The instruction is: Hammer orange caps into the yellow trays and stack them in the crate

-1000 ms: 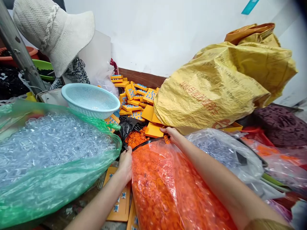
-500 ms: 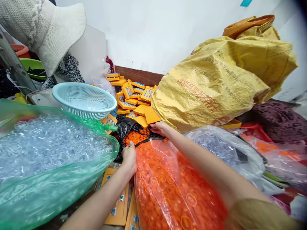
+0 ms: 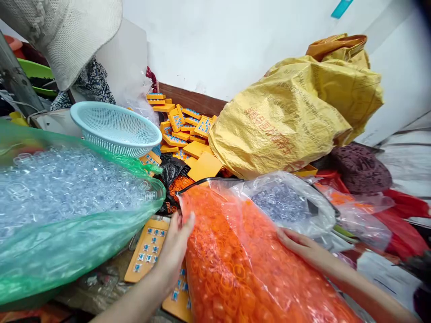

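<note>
A large clear bag of orange rings (image 3: pixel 232 264) lies in front of me, its dark-edged mouth stretched across the top. At the bag's left side is my left hand (image 3: pixel 175 237), thumb apart from the fingers and nothing gripped. My right hand (image 3: pixel 296 244) rests against the bag's right side, its fingers extended. More orange rings (image 3: pixel 182 184) sit in a black bag (image 3: pixel 172 169) just beyond the mouth. A plain orange block (image 3: pixel 205 166) lies beside them, in front of a heap of orange blocks (image 3: pixel 182 123) with small blue pieces.
A green bag of clear pieces (image 3: pixel 84 224) fills the left, below a light blue basket (image 3: pixel 117 128). Behind stands a yellow sack (image 3: pixel 279 121). On the right are a clear bag of bluish pieces (image 3: pixel 281 202) and red bags (image 3: pixel 404 224). Orange trays (image 3: pixel 146 251) lie lower left.
Both hands have left the bag's mouth: the left came down its left side, the right moved right and down. The mouth now lies wider and flatter.
</note>
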Motion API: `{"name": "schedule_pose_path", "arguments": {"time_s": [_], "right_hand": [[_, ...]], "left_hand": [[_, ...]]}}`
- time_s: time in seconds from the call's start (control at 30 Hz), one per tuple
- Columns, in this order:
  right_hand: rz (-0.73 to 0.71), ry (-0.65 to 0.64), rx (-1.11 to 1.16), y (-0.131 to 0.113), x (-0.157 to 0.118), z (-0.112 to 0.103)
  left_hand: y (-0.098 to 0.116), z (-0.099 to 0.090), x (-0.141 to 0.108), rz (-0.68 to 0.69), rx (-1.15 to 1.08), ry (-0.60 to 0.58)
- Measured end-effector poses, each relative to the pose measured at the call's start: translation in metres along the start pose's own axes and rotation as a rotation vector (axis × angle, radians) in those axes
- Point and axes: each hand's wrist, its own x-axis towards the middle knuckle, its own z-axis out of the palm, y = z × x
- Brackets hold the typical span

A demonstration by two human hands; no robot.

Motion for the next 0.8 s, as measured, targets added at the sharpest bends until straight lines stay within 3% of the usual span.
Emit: {"name": "schedule_pose_path", "arguments": {"time_s": [0.1, 0.27, 0.43, 0.63, 0.8], "right_hand": [[0.090, -0.147, 0.082, -0.003, 0.012, 0.006], [0.229, -0.292, 0.172, -0.023, 0.030, 0.023], [0.260, -0.142, 0.294, -0.023, 0.029, 0.033], [0.260, 0.017, 0.503, -0.034, 0.026, 0.012], [0.220, 0.062, 0.613, -0.059, 0.028, 0.000]], "left_hand": [[-0.010, -0.010, -0.026, -0.158, -0.004, -0.132], [-0.006, -0.003, -0.022, -0.275, -0.072, -0.188], [-0.001, 0.015, -0.012, -0.420, -0.134, -0.193], [0.005, 0.042, -0.003, -0.508, -0.157, -0.294], [0.018, 0.054, 0.014, -0.469, -0.198, -0.349]]}}
